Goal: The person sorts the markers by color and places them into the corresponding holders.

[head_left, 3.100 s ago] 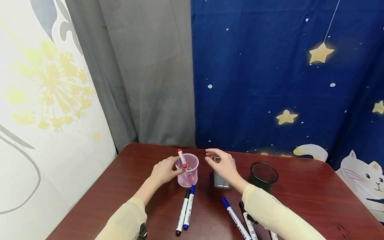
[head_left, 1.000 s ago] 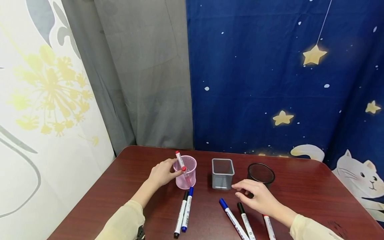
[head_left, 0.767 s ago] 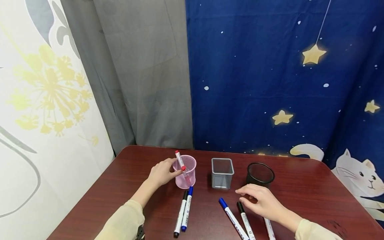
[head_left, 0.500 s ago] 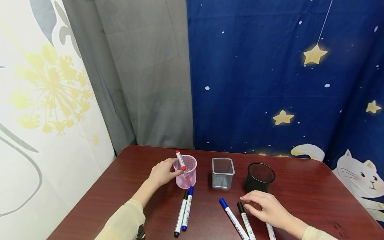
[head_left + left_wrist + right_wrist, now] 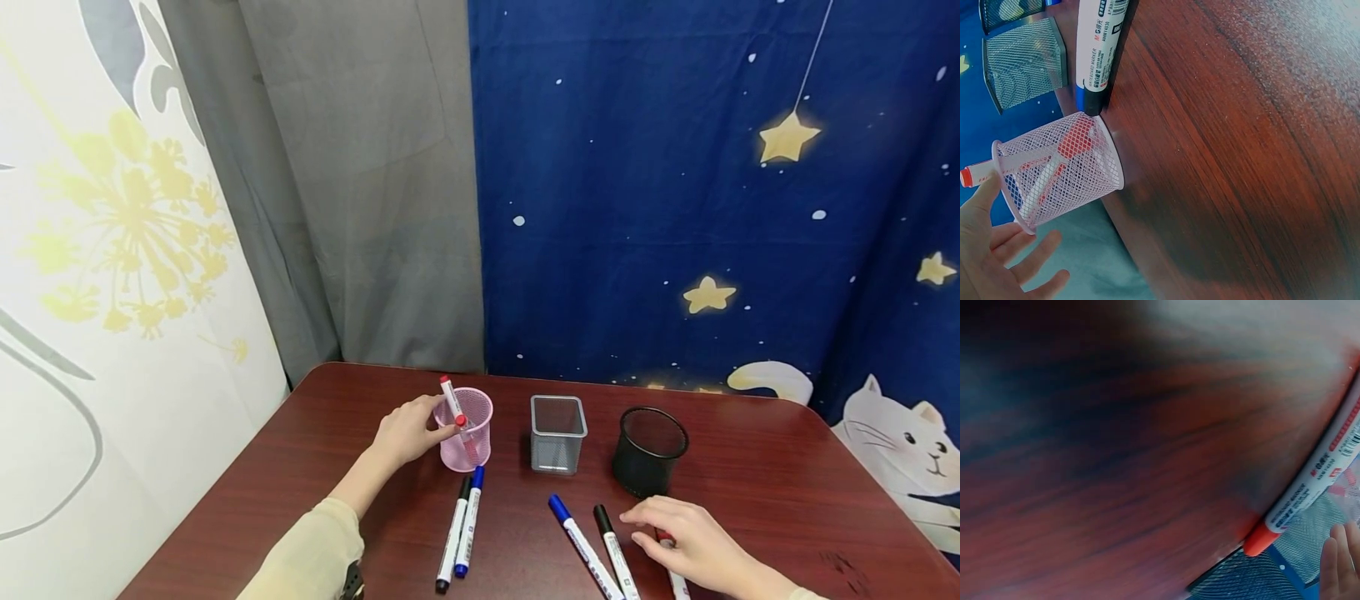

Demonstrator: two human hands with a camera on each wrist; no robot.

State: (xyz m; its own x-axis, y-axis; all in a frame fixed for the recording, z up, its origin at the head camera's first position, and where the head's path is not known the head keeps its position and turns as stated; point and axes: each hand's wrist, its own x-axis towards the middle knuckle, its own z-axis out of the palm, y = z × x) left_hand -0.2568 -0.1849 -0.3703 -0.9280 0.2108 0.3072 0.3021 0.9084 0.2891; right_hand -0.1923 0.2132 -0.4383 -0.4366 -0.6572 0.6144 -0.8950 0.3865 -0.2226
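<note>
My left hand [image 5: 408, 432] grips the rim of a pink mesh pen cup [image 5: 477, 455], thumb on the near side. In the left wrist view, its outer fingers [image 5: 1040, 256] spread past the rim. Two red-capped whiteboard markers [image 5: 451, 397] lean inside the cup. My right hand [image 5: 693, 540] hovers with relaxed fingers over another red-capped marker [image 5: 679, 587], partly hidden beneath it. That red marker [image 5: 1316, 472] also shows close by the fingers in the right wrist view. Left of this hand lie a black-capped marker [image 5: 617, 552] and a blue-capped marker [image 5: 587, 547].
A grey square mesh holder [image 5: 556, 455] stands in the middle of the brown table [image 5: 360, 550], with a round black mesh cup [image 5: 643, 468] to its right. In front of the pink cup, a black marker [image 5: 451, 546] and a blue marker [image 5: 468, 533] lie side by side.
My right hand has moved right and toward me, from over the grey holder, past the black cup, to the red-capped marker. My left hand stays on the pink cup.
</note>
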